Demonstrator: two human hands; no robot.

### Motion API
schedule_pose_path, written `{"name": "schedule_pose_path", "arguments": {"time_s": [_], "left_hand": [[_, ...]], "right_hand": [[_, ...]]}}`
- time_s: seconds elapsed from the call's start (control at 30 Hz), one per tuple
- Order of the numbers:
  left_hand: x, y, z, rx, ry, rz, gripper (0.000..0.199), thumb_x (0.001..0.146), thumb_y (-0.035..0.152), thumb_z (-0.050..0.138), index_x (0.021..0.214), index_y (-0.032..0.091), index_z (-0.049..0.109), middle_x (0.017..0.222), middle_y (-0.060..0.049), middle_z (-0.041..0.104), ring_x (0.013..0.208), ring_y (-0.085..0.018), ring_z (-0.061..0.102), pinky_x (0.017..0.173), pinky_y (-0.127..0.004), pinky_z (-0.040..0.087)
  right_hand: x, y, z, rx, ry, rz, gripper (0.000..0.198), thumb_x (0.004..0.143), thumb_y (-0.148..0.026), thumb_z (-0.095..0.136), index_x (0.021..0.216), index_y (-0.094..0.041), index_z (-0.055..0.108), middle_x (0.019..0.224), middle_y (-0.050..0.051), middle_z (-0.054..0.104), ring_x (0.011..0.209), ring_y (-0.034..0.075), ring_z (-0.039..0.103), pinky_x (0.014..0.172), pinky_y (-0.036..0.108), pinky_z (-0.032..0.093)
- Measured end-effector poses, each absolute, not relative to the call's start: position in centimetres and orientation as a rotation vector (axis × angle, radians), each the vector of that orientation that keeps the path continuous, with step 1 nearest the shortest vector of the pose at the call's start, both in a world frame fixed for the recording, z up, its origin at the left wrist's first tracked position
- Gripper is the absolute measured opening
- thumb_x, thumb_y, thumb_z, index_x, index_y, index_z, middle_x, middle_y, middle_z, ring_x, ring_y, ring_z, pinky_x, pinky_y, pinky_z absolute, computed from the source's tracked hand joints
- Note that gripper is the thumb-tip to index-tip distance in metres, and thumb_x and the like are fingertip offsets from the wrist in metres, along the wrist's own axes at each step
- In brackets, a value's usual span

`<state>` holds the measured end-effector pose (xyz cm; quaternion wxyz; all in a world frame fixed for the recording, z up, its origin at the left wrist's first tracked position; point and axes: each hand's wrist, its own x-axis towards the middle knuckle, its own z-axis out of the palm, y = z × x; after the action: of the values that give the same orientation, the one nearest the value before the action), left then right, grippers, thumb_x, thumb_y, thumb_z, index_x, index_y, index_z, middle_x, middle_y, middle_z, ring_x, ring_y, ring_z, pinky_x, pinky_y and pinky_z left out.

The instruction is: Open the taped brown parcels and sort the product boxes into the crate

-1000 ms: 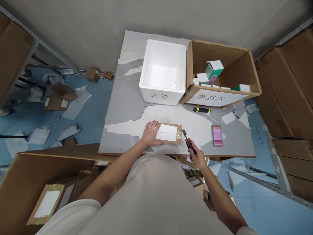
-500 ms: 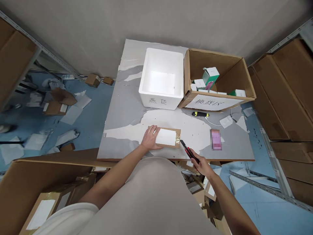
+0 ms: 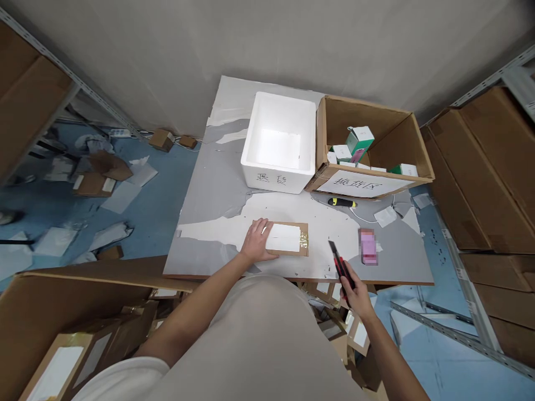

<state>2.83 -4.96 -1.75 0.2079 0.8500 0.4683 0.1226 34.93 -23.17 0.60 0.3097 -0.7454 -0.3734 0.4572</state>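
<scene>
A small flat cardboard box [image 3: 288, 238] with a white label and shiny tape across its right end lies near the front of the table [image 3: 204, 189]. My left hand [image 3: 256, 240] grips the box's left end, fingers over the far side and thumb along the near side. To the right, my right hand [image 3: 354, 289] is wrapped around a red and black utility knife [image 3: 341, 266]. Its dark blade points up and to the left, apart from the box. Beyond the knife lies a pink item, blurred out [image 3: 368, 246].
Behind stand a white foam box [image 3: 273, 181] and a large carton [image 3: 376, 186] holding several green and white boxes. A black and yellow tool [image 3: 341, 202] lies before the carton. An open carton [image 3: 83, 270] with packages stands at lower left; shelved cartons [image 3: 480, 167] are at right.
My right hand has drawn the knife away from the box's taped end, to the right and a little nearer me. My left hand stays on the box.
</scene>
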Motion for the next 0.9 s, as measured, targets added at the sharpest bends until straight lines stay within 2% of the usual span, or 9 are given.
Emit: {"name": "schedule_pose_path", "arguments": {"time_s": [0.1, 0.2, 0.33, 0.5, 0.7, 0.83, 0.9], "left_hand": [[2.9, -5.2, -1.6, 2.373, 1.316, 0.311, 0.109, 0.050, 0.059, 0.075, 0.140, 0.013, 0.034, 0.142, -0.020, 0.038, 0.134, -0.039, 0.028, 0.110, -0.054, 0.025], [2.4, -5.7, -1.6, 2.376, 1.349, 0.306, 0.107, 0.050, 0.058, 0.076, 0.139, 0.014, 0.035, 0.140, -0.020, 0.040, 0.133, -0.039, 0.030, 0.110, -0.055, 0.025], [1.3, -6.6, -1.6, 2.371, 1.401, 0.307, 0.106, 0.052, 0.058, 0.075, 0.140, 0.015, 0.035, 0.140, -0.020, 0.040, 0.132, -0.040, 0.031, 0.110, -0.055, 0.024], [0.8, -6.6, -1.5, 2.365, 1.434, 0.238, 0.108, 0.056, 0.063, 0.072, 0.143, 0.014, 0.031, 0.148, -0.021, 0.031, 0.138, -0.040, 0.023, 0.110, -0.058, 0.020], [-0.7, -6.7, -1.3, 2.314, 1.418, 0.205, 0.118, 0.054, 0.071, 0.070, 0.146, 0.015, 0.021, 0.152, -0.022, 0.021, 0.141, -0.040, 0.016, 0.110, -0.061, 0.016], [-2.4, -6.0, -1.5, 2.168, 1.404, 0.331, 0.122, 0.053, 0.068, 0.072, 0.148, 0.015, 0.016, 0.154, -0.020, 0.016, 0.141, -0.037, 0.018, 0.110, -0.053, 0.027], [-2.8, -4.7, -1.7, 2.030, 1.439, 0.420, 0.104, 0.064, 0.064, 0.066, 0.145, 0.014, 0.026, 0.152, -0.018, 0.026, 0.138, -0.033, 0.029, 0.107, -0.046, 0.034]], "right_hand": [[34.3, -22.4, -0.2, -1.952, -0.842, 1.082, 0.081, 0.080, -0.058, 0.053, 0.147, -0.021, 0.027, 0.074, 0.001, 0.059, 0.045, 0.012, 0.049, 0.040, 0.026, 0.044], [32.8, -21.4, -1.6, -1.885, -0.768, 1.143, 0.085, 0.078, -0.060, 0.054, 0.148, -0.023, 0.023, 0.084, 0.003, 0.061, 0.046, 0.011, 0.051, 0.040, 0.026, 0.045], [31.1, -20.5, -3.8, -1.862, -0.694, 1.197, 0.095, 0.074, -0.062, 0.057, 0.149, -0.024, 0.013, 0.084, 0.001, 0.061, 0.046, 0.010, 0.051, 0.040, 0.025, 0.045], [30.5, -19.2, -6.2, -1.919, -0.634, 1.178, 0.084, 0.073, -0.063, 0.055, 0.139, -0.018, 0.033, 0.083, 0.000, 0.060, 0.046, 0.009, 0.051, 0.040, 0.024, 0.045], [31.1, -18.3, -6.9, -1.970, -0.677, 1.145, 0.078, 0.072, -0.064, 0.055, 0.133, -0.017, 0.040, 0.077, -0.003, 0.059, 0.047, 0.010, 0.052, 0.041, 0.024, 0.045], [30.3, -17.6, -5.8, -1.844, -0.636, 1.136, 0.074, 0.067, -0.058, 0.067, 0.125, -0.018, 0.043, 0.064, -0.007, 0.054, 0.047, 0.011, 0.051, 0.044, 0.024, 0.046], [28.7, -17.2, -4.8, -1.745, -0.592, 1.181, 0.065, 0.064, -0.054, 0.072, 0.113, -0.019, 0.047, 0.061, -0.007, 0.053, 0.049, 0.011, 0.053, 0.046, 0.024, 0.046]]}}
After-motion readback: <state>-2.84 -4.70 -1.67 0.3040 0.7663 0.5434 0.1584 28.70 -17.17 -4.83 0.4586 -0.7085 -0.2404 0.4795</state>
